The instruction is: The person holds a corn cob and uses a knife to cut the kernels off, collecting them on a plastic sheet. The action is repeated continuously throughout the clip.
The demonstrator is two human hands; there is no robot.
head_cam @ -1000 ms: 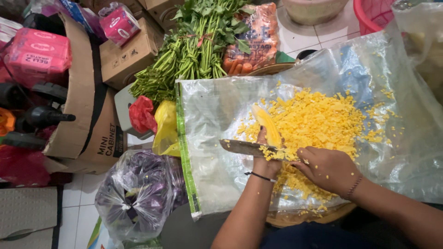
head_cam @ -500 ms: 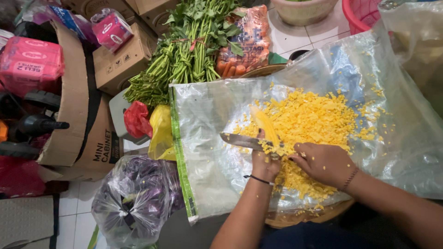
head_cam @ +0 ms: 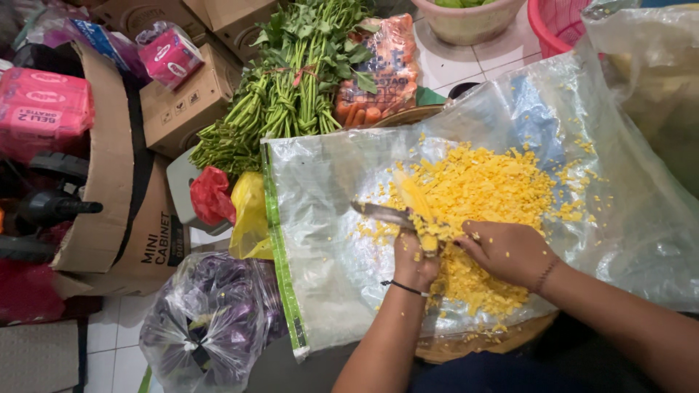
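Note:
My left hand (head_cam: 413, 260), with a black band on the wrist, grips the lower end of a yellow corn cob (head_cam: 412, 198) that tilts up and to the left. A knife (head_cam: 381, 214) is in my right hand (head_cam: 510, 252), its blade lying across the cob with the tip pointing left. Both hands work over a pile of loose yellow corn kernels (head_cam: 488, 191), which lies on a clear plastic sheet (head_cam: 328, 182). The sheet covers a round woven tray (head_cam: 466, 348) whose rim shows below it.
A bundle of green leafy stalks (head_cam: 291, 87) and a bag of carrots (head_cam: 382, 69) lie behind the sheet. Cardboard boxes (head_cam: 109, 182) and pink packets (head_cam: 44, 109) stand at the left, and a bag of purple vegetables (head_cam: 211, 320) sits at lower left. Bowl (head_cam: 466, 18) and pink basket (head_cam: 561, 22) behind.
Both hands stay at the cob, with the knife blade still across it. The view has shifted slightly; the blade sits a little lower on the cob.

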